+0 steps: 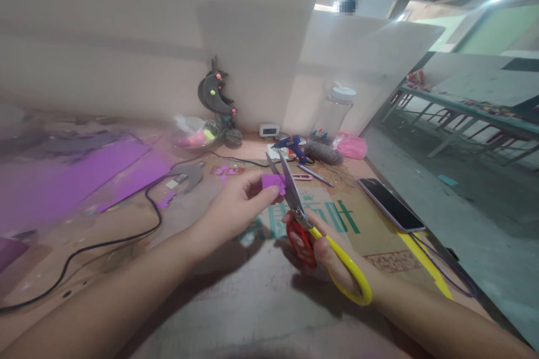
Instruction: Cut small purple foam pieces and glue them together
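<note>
My left hand [248, 202] pinches a small purple piece [272, 181], thin like foam sheet or paper, between thumb and fingers. In my right hand [322, 244] are scissors [296, 202] with one red and one yellow handle. Their blades stand apart and point away from me, touching or close beside the purple piece's right edge. Small purple cut-outs [227, 171] lie on the cardboard just beyond my left hand. Larger purple sheets [135, 171] spread over the left side of the table.
A blue glue gun [290, 147], grey yarn [323, 153], a pen [315, 175] and a clear jar [337, 106] stand or lie at the back. A phone [391, 205] lies near the right edge. A black cable [155, 216] crosses the left. A dark crescent decoration [215, 92] is by the wall.
</note>
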Demonstrator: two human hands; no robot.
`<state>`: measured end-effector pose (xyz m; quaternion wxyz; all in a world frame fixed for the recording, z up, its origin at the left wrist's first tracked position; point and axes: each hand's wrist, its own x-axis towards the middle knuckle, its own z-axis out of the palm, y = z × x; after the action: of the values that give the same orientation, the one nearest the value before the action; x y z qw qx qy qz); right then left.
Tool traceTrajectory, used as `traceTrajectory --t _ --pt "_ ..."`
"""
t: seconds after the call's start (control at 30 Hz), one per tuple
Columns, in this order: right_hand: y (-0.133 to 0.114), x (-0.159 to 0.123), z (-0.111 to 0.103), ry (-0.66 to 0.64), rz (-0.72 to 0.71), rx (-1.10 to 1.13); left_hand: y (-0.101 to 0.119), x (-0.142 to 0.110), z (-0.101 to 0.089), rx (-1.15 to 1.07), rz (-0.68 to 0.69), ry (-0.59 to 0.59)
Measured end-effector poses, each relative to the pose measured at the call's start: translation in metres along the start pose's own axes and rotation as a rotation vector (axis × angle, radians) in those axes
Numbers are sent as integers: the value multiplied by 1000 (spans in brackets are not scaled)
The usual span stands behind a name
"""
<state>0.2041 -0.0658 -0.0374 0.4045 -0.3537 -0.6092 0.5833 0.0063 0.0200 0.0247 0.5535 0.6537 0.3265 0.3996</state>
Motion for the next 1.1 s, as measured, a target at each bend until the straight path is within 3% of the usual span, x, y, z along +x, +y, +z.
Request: traceTrajectory --t 0.63,1.1 --pt "1 1 1 24 23 108 -7 0 -5 63 38 0" --pt "-1 0 -1 51 49 56 -7 2 -9 128 12 -11"
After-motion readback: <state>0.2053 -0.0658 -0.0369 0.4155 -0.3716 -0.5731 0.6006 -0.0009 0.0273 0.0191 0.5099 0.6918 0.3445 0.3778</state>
